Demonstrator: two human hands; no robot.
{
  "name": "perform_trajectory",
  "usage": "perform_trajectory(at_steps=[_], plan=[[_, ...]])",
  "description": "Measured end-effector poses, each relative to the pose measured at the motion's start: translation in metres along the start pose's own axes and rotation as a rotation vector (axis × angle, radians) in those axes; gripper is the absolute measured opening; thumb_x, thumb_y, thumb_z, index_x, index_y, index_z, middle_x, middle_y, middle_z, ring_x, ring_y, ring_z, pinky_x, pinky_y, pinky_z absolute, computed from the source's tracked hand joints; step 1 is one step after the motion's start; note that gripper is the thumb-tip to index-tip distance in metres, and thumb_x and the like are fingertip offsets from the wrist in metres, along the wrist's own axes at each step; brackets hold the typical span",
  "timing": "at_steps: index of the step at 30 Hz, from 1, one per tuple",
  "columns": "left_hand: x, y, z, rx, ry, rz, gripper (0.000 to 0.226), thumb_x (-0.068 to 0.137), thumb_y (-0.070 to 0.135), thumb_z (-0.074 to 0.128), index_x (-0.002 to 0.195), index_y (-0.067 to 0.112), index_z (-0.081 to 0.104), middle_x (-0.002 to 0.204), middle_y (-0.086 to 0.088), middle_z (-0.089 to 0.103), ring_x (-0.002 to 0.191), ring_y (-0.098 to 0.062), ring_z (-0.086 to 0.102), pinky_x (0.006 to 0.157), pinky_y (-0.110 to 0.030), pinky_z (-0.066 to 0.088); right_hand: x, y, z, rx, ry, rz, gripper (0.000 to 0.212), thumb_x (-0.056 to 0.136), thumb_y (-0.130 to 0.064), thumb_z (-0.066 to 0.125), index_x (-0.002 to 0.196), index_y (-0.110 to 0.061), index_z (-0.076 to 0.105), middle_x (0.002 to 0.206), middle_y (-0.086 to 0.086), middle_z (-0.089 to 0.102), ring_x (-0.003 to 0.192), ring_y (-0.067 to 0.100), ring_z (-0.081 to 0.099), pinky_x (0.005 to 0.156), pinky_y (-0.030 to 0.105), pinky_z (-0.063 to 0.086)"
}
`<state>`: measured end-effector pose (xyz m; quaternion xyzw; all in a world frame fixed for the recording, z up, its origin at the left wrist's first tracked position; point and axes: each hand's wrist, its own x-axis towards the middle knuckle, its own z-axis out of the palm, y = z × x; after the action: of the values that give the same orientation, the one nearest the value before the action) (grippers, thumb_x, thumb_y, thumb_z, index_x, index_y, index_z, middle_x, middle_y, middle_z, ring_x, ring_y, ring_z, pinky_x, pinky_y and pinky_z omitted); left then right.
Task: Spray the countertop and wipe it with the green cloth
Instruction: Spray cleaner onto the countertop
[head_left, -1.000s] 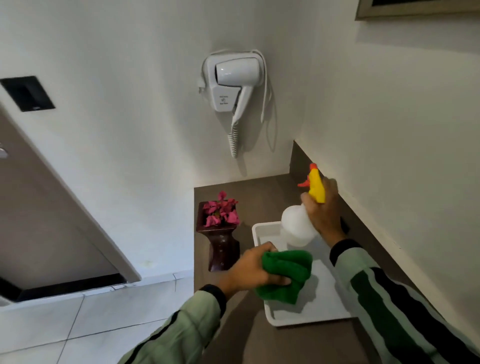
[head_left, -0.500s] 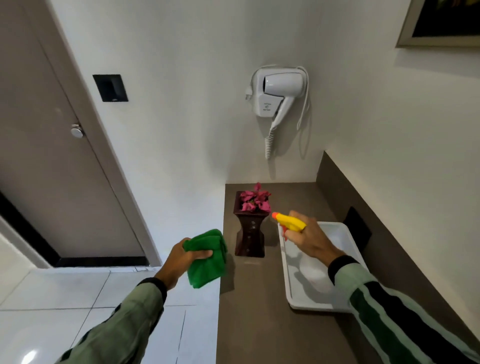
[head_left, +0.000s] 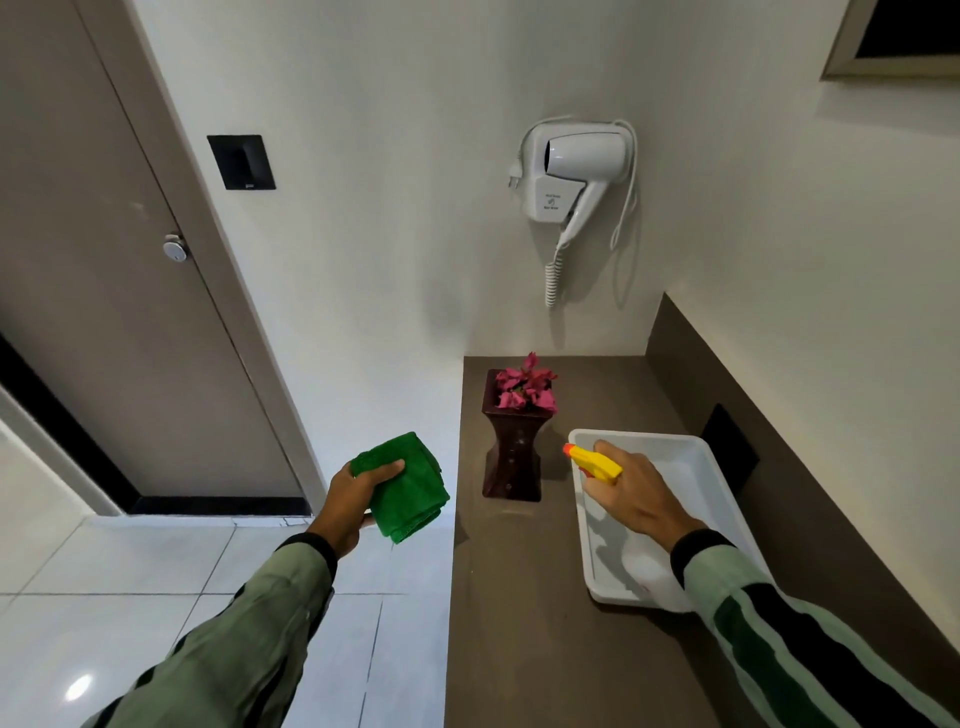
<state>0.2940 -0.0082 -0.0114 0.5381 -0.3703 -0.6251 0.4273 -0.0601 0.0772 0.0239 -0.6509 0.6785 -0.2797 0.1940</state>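
Spray bottle (head_left: 644, 566) body mostly behind right hand (head_left: 631, 491); frame (head_left: 893, 44) cut off top right.

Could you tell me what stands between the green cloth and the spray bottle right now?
In the head view, the dark vase of pink flowers stands on the countertop between the cloth and the bottle.

Brown countertop (head_left: 519, 597): the near half lies bare and open to a hand. Farther back, a dark vase (head_left: 511, 457) of pink flowers stands near the left edge; a white tray (head_left: 722, 483) sits along the right, beside the backsplash. A narrow bare lane runs between vase and tray. Behind both, a bare strip meets the wall under the hair dryer (head_left: 571, 171).
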Motion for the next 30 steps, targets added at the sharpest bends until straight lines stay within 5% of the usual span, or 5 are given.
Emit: perform_trajectory(at_steps=[8,15,22,30], plan=[[0.005,-0.002,0.008,0.003,-0.034,-0.018,0.049,0.082,0.016,0.076,0.128,0.013,0.059,0.119,-0.01,0.073,0.105,-0.029,0.071,0.074,-0.038,0.06,-0.006,0.001,-0.012,-0.017,0.036,0.002,0.01,0.087,-0.016,0.063,0.084,-0.02,0.054,0.074,0.011,0.064,0.069,0.027,0.063,0.068,0.04,0.052],[0.004,-0.007,0.017,0.05,-0.094,-0.044,0.038,0.083,0.011,0.071,0.12,0.014,0.064,0.114,-0.009,0.074,0.103,-0.029,0.07,0.073,-0.036,0.059,0.005,0.023,-0.061,-0.151,0.494,0.158,0.024,0.079,-0.023,0.068,0.079,-0.013,0.046,0.083,0.009,0.049,0.068,0.03,0.05,0.059,0.037,0.042],[0.005,-0.015,0.032,0.097,-0.119,-0.044,0.034,0.081,0.014,0.078,0.112,0.019,0.067,0.107,-0.004,0.077,0.098,-0.023,0.072,0.066,-0.032,0.06,0.015,0.066,-0.062,-0.005,0.429,0.399,0.02,0.088,-0.016,0.064,0.102,-0.001,0.063,0.104,0.019,0.068,0.096,0.039,0.064,0.082,0.044,0.054],[-0.003,-0.012,0.05,0.204,-0.194,-0.04,0.031,0.082,0.029,0.08,0.111,0.023,0.07,0.102,0.002,0.079,0.094,-0.015,0.074,0.066,-0.029,0.058,0.022,0.083,-0.059,-0.07,0.388,0.451,0.041,0.093,-0.011,0.062,0.13,0.003,0.051,0.121,0.027,0.06,0.113,0.044,0.058,0.097,0.054,0.048]])
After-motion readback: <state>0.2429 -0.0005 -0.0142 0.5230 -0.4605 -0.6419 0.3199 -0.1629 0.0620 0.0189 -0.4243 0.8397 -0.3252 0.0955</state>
